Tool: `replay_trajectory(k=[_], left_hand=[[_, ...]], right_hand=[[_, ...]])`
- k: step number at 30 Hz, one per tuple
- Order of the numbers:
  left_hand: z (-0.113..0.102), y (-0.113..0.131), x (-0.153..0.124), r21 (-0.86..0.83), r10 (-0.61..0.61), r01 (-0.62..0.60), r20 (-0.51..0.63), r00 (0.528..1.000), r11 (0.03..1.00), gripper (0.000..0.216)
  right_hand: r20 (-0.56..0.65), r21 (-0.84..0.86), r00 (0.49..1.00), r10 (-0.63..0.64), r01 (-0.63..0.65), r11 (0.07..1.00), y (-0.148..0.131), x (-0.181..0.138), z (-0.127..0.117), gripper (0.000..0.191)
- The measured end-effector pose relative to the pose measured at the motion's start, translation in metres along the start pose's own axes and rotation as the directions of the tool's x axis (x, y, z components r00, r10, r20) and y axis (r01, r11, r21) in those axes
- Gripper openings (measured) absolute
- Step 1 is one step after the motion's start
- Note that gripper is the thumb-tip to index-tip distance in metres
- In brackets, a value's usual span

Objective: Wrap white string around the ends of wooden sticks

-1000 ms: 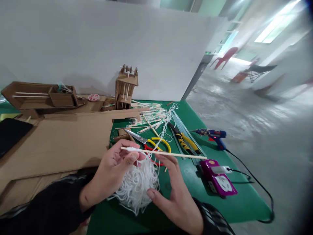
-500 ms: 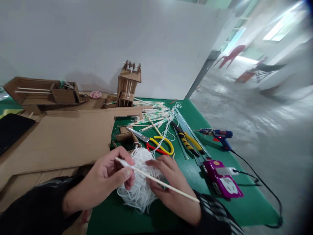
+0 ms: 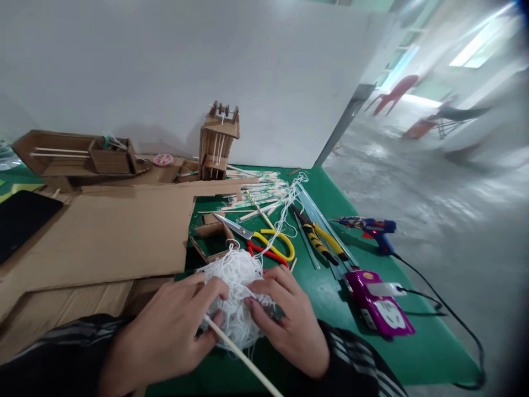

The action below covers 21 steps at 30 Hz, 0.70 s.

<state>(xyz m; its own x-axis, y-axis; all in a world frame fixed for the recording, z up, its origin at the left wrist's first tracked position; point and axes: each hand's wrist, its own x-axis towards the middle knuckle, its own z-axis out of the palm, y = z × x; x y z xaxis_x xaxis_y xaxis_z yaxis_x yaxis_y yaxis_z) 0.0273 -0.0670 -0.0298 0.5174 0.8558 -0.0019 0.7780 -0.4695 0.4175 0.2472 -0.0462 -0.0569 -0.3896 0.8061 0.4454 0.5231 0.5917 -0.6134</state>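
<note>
A tangled heap of white string (image 3: 235,275) lies on the green table between my two hands. My left hand (image 3: 169,325) grips a thin wooden stick (image 3: 243,358) by one end, and its fingertips also press against the heap's left side. From there the stick slants down to the bottom edge of the view. At the heap's right side my right hand (image 3: 289,320) has thumb and forefinger close together, pinching into the strands. A loose strand trails from the heap over the scissors (image 3: 270,245), which have yellow and red handles.
Beyond the scissors lie bundled sticks (image 3: 264,193). Pliers (image 3: 318,237), a blue glue gun (image 3: 372,229) and a purple power socket (image 3: 382,303) with a cord are on the right. A cardboard sheet (image 3: 115,237), a black slab (image 3: 25,220) and a cardboard tower (image 3: 219,143) occupy the left and back.
My left hand has turned palm down and moved onto the heap. The stick has swung lower, its far end now at the bottom edge. My right hand's thumb and forefinger have come closer together.
</note>
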Motion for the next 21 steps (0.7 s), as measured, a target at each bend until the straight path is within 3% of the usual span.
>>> replay_trajectory(k=[4, 9, 13, 17, 21], left_hand=[[0.009, -0.005, 0.007, 0.143, 0.079, -0.064, -0.104, 0.991, 0.988, 0.015], [0.008, -0.003, 0.008, 0.260, 0.177, -0.120, -0.208, 0.962, 0.958, 0.026], [0.005, 0.000, 0.006, 0.263, 0.181, -0.116, -0.238, 0.954, 0.958, 0.027], [0.003, -0.001, 0.005, 0.205, 0.239, -0.190, -0.251, 0.938, 0.960, 0.023], [0.001, -0.006, 0.006, 0.187, 0.304, -0.260, -0.263, 0.916, 0.947, 0.017]], right_hand=[[0.050, 0.048, 0.999, 0.000, -0.002, 0.999, -0.001, -0.002, 0.002, 0.013], [0.123, 0.076, 0.992, -0.037, 0.028, 0.997, -0.002, -0.004, 0.001, 0.034], [0.146, -0.010, 0.989, -0.033, 0.035, 0.999, -0.007, -0.002, -0.005, 0.030], [0.094, -0.156, 0.993, -0.074, 0.088, 0.984, -0.016, 0.004, -0.012, 0.034], [0.238, -0.132, 0.961, -0.139, 0.174, 0.976, -0.019, 0.012, -0.014, 0.035]])
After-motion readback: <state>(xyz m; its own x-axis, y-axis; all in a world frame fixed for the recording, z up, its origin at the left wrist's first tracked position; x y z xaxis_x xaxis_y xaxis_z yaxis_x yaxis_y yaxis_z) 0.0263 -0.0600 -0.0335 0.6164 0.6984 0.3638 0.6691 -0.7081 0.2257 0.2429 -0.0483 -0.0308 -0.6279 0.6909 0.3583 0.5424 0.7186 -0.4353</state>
